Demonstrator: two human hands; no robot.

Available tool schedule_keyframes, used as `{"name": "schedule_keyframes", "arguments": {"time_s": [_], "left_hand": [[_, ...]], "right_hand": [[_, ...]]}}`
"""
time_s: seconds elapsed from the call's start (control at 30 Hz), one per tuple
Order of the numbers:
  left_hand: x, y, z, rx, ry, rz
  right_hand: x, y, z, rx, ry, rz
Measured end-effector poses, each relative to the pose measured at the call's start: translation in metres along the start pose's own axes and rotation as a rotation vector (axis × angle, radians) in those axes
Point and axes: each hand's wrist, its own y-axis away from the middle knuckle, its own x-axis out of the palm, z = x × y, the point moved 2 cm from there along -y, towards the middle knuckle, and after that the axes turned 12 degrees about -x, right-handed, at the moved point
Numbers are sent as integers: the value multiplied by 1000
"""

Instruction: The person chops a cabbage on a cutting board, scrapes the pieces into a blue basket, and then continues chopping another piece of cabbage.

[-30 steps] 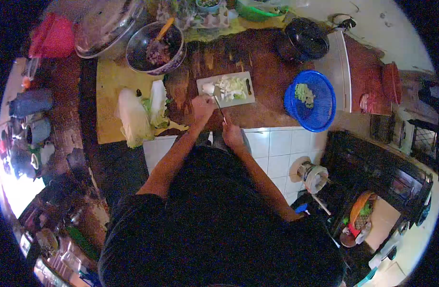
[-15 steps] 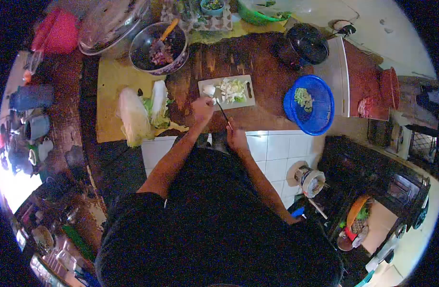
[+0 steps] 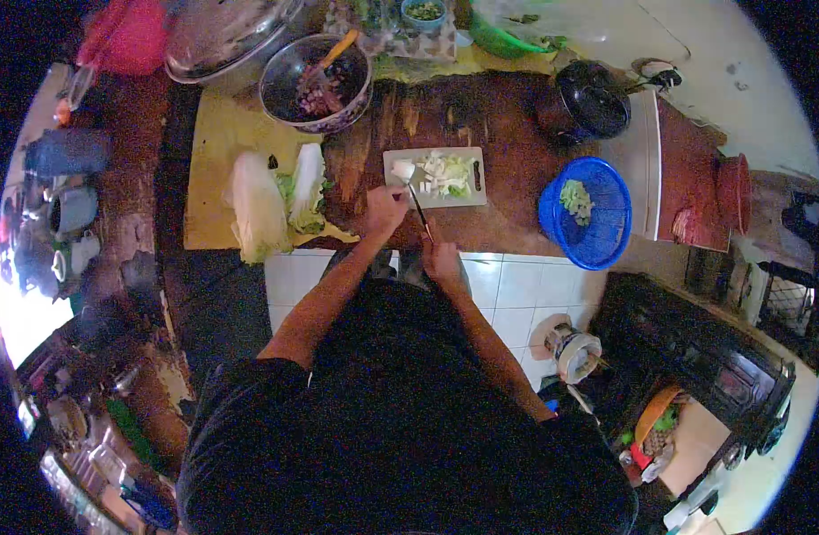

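Observation:
My right hand (image 3: 442, 261) is closed round the handle of a knife (image 3: 420, 212), whose blade slants up and left to the front left part of a white cutting board (image 3: 475, 198). At the board's front left corner, my left hand (image 3: 386, 211) has its fingers bent together close to the blade tip; what they pinch, if anything, is too small to make out. A white chunk of cabbage (image 3: 403, 168) lies just beyond those fingers. Chopped cabbage (image 3: 447, 174), white and pale green, covers the board's middle and right.
Left of the board lie a napa cabbage (image 3: 256, 201) and a cabbage section (image 3: 308, 183). Behind them stands a bowl (image 3: 360, 107) with a spatula (image 3: 340, 48). To the right are a blue basket (image 3: 615, 214) holding cut greens and a dark pot (image 3: 597, 102).
The whole view has shifted, so the board and table appear further right. My left hand has drawn slightly back from the white chunk. The knife stays in my right hand at the board's front left.

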Motion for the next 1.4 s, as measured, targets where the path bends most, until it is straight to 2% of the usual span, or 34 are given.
{"name": "schedule_keyframes", "arguments": {"time_s": [0.07,0.17,0.37,0.43,0.57,0.67,0.77,0.87,0.97,1.0,1.07,1.2,1.27,1.4], "left_hand": [[-9,2,-13,-29,-17,11],[-16,5,-20,-65,-12,2],[-1,8,-5,-10,-18,-99],[0,6,-10,-23,-4,-126],[11,11,-1,-62,6,-206],[6,14,-9,-118,-18,-206],[5,14,-14,-143,16,-222],[11,18,-10,-149,13,-231],[9,27,-14,-173,-23,-196],[11,33,-17,-187,-31,-172],[15,42,-24,-188,-27,-243],[22,59,-35,-234,-1,-395],[17,67,-51,-335,10,-461],[22,64,-54,-381,56,-536]], "right_hand": [[17,3,-19,-138,12,-103],[14,0,-20,-48,-22,-36],[26,-3,-41,-132,43,-23],[27,-8,-47,-105,-22,-15],[2,-4,-40,-2,-65,125],[-6,0,-60,-321,-63,-42],[-18,-7,-69,-265,78,147],[-20,-25,-83,-374,41,130],[-40,-43,-75,-293,-47,303],[-44,-46,-78,-352,-69,271],[-49,-52,-82,-468,-123,205],[-64,-60,-95,-474,-6,313],[-78,-63,-80,-445,9,359],[-72,-72,-92,-513,-18,314]]}}
